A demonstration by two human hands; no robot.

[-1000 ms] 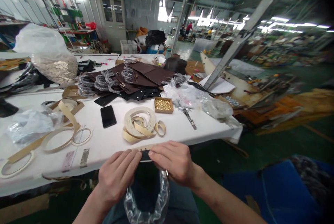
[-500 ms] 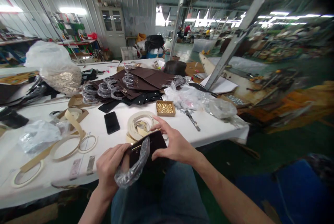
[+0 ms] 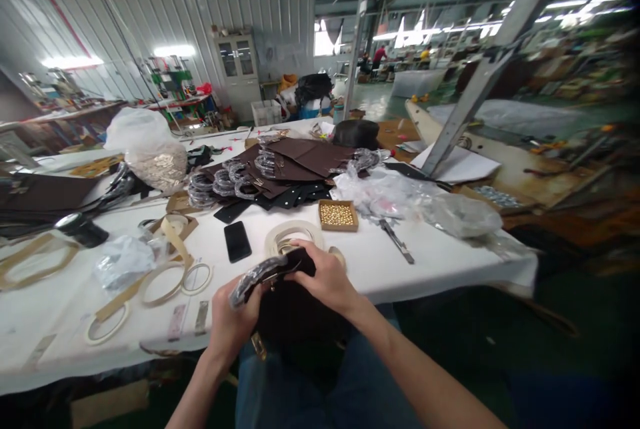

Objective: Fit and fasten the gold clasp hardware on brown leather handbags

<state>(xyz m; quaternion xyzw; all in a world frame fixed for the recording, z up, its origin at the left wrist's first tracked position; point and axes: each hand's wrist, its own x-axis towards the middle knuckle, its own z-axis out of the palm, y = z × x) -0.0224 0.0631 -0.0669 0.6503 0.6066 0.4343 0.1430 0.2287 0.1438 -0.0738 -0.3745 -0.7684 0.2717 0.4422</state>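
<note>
A dark brown handbag (image 3: 300, 314) hangs over my lap at the table's front edge, its upper edge raised between my hands. Clear plastic film wraps its curved handle (image 3: 260, 274). My left hand (image 3: 233, 317) grips the left end of the upper edge, just below the handle. On the other end, my right hand (image 3: 327, 280) pinches the edge between thumb and fingers. A gold-coloured metal fitting (image 3: 259, 346) dangles under my left hand. Right behind the bag lies a roll of cream tape (image 3: 275, 237), partly covered by my right hand.
A box of gold studs (image 3: 339, 215), a phone (image 3: 237, 241) and a cutter knife (image 3: 397, 242) lie on the white-covered table (image 3: 365, 269). Behind them are stacked brown bag pieces (image 3: 310, 161) with wrapped handles. Tape rings (image 3: 163, 284) lie left, crumpled plastic bags (image 3: 400, 195) right.
The bag has been turned: its wrapped handle, which hung down toward me, now lies along the top edge, and the brown body shows below. Both hands still hold it. The view has shifted left.
</note>
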